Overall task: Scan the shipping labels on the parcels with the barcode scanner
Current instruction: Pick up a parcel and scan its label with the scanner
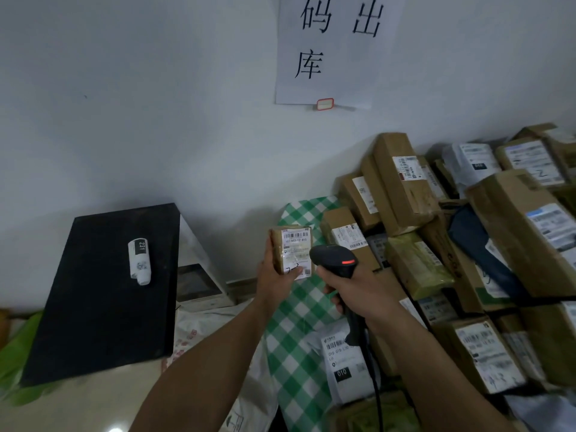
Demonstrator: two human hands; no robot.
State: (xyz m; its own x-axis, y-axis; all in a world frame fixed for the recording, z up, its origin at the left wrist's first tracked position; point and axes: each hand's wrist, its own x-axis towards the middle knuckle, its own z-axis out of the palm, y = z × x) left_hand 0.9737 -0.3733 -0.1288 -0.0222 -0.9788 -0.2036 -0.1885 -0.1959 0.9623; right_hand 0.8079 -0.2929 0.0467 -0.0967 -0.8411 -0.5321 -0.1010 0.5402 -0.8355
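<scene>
A pale wall (124, 104) is filling the upper half, and a white paper sign (333, 85) with large black characters is hanging on it, a small red-edged sticker (325, 104) sitting at its lower edge. Lower left, a black slab (93, 307) is lying tilted, with a white machine (199, 275) standing just behind it. A green checked cloth (299, 322) is spreading beside them. Light is glinting off the beige floor (93, 406).

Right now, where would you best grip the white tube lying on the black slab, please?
Probably the white tube mid-body, from above, fingers spanning its narrow width: it lies flat on the black slab, both long sides free.
</scene>
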